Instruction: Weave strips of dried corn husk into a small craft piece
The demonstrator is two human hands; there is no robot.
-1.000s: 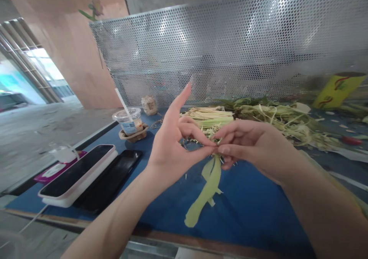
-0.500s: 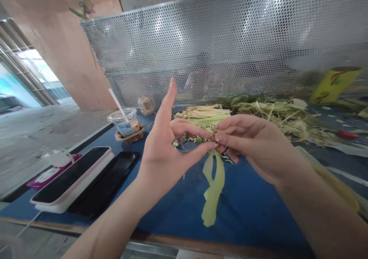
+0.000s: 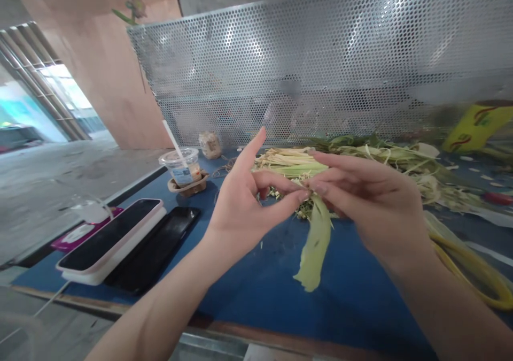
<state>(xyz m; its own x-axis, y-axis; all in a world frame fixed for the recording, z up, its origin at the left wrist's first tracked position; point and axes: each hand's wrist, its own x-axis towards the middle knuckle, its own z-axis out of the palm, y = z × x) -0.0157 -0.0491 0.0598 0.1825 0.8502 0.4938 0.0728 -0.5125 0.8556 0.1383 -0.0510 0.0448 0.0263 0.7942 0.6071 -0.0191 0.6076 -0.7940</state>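
Observation:
A pale green, husk-like leaf strip (image 3: 316,248) hangs down over the blue table between my hands. My left hand (image 3: 256,203) pinches its upper end with thumb and fingers, one finger pointing up. From the other side my right hand (image 3: 377,200) pinches the same end, fingertips touching those of my left hand. Small whitish-green bits (image 3: 305,208) lie behind the fingertips, partly hidden. Just beyond is a bundle of pale green and yellowish strips (image 3: 290,160).
On the left are a phone in a white case (image 3: 112,238), a black tray-like object (image 3: 154,251) and a plastic cup with straw (image 3: 184,168). Loose leaves (image 3: 385,155) are heaped at the back right. A yellow ring-like object (image 3: 491,297) lies right. A perforated metal panel (image 3: 300,56) stands behind.
The view has shifted slightly left. The hanging strip has turned and now shows a broader face, without the open slit seen earlier. One finger of my right hand has lifted and straightened.

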